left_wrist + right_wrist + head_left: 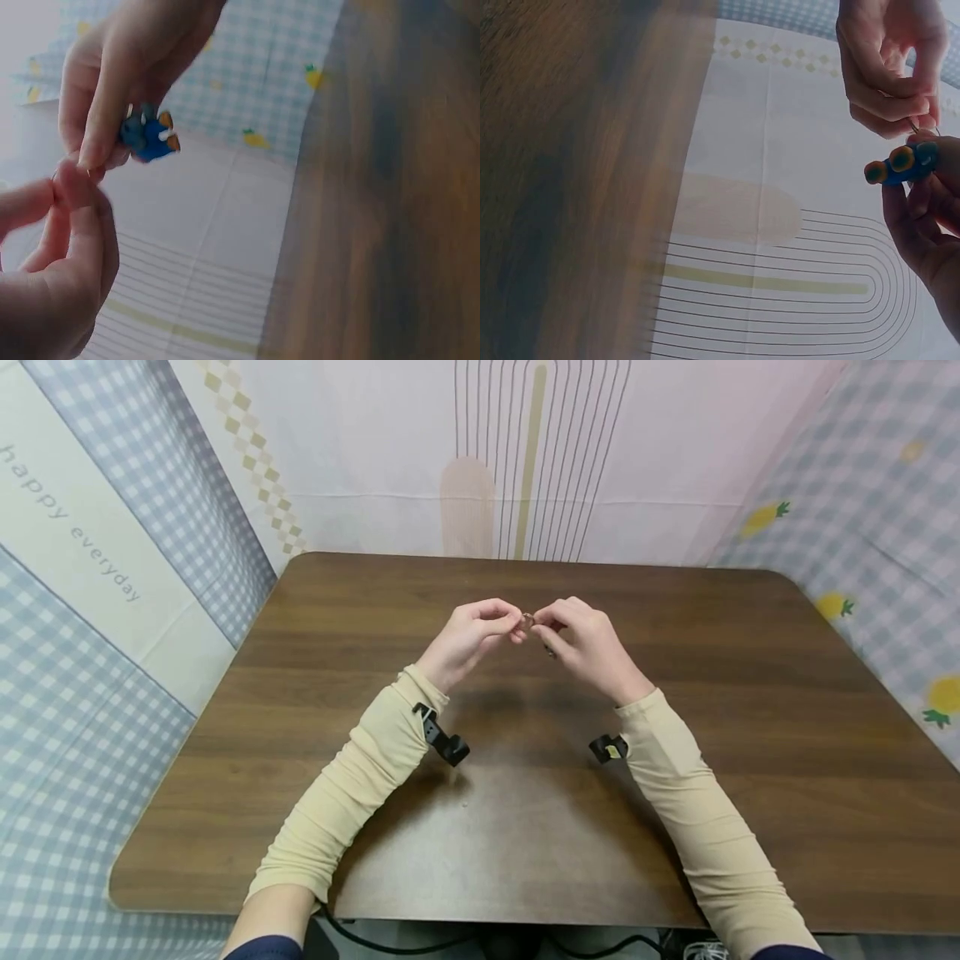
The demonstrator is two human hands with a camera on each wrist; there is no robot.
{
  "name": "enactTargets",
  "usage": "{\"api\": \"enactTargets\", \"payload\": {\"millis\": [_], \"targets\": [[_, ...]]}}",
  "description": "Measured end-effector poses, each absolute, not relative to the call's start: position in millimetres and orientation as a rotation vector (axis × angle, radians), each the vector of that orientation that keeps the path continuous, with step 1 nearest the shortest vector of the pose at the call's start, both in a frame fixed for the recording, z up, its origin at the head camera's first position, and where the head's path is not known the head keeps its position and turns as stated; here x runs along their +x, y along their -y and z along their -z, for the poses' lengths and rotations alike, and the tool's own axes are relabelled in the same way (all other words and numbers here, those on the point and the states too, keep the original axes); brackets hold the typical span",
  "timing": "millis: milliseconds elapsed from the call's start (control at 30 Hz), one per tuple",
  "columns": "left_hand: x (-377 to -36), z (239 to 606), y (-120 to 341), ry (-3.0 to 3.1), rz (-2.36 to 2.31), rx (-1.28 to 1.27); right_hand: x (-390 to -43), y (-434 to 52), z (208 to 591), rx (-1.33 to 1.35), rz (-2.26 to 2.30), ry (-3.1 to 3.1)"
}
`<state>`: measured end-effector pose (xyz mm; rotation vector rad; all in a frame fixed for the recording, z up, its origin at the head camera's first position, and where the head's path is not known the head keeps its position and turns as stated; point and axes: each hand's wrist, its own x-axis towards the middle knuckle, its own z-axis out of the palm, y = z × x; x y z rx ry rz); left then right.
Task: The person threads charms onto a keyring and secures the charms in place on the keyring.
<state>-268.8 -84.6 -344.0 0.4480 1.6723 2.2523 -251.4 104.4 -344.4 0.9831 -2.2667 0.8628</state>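
Note:
Above the far half of the table, my two hands meet fingertip to fingertip. Between them is a thin metal ring (528, 619), which the thumb and fingers of my left hand (480, 635) pinch. My right hand (585, 639) pinches the ring's other side. A small blue figure keychain (907, 166) with orange-rimmed round ends sits against the right hand's fingers. In the left wrist view this blue figure (148, 136) sticks out beside the right hand (135, 67). Fingers hide much of the ring, so whether it is spread apart cannot be told.
The brown wooden table (480, 852) has rounded corners. A white patterned cloth (360, 452) hangs behind it, with blue checked cloth (75, 760) on the left. Black wrist cameras (447, 747) sit on both sleeves. Dark cables (405, 950) run below the front edge.

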Motion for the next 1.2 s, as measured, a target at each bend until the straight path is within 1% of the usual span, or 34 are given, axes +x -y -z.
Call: {"api": "enactTargets", "payload": {"millis": [333,433,567,700,800,933,1033,1200], "targets": [[-270,341,88,-2.105,-1.959,0.499,-253,-106,344,1.029,-0.854,2.271],[-269,342,85,-2.047,-2.046,0.474,-252,-107,344,0.981,-0.879,2.296],[-269,345,79,-1.732,-2.287,0.373,-252,-108,343,0.903,-0.934,2.326],[-269,347,76,-1.506,-2.380,0.288,-252,-108,343,0.893,-0.960,2.335],[-268,347,78,-1.563,-2.324,0.313,-253,-107,344,0.931,-0.951,2.323],[-265,345,81,-1.868,-2.181,0.412,-252,-106,344,0.983,-0.920,2.306],[-263,345,82,-2.058,-2.105,0.421,-251,-105,344,0.980,-0.918,2.312],[-263,346,81,-1.893,-2.222,0.332,-248,-105,345,0.947,-0.953,2.366]]}}
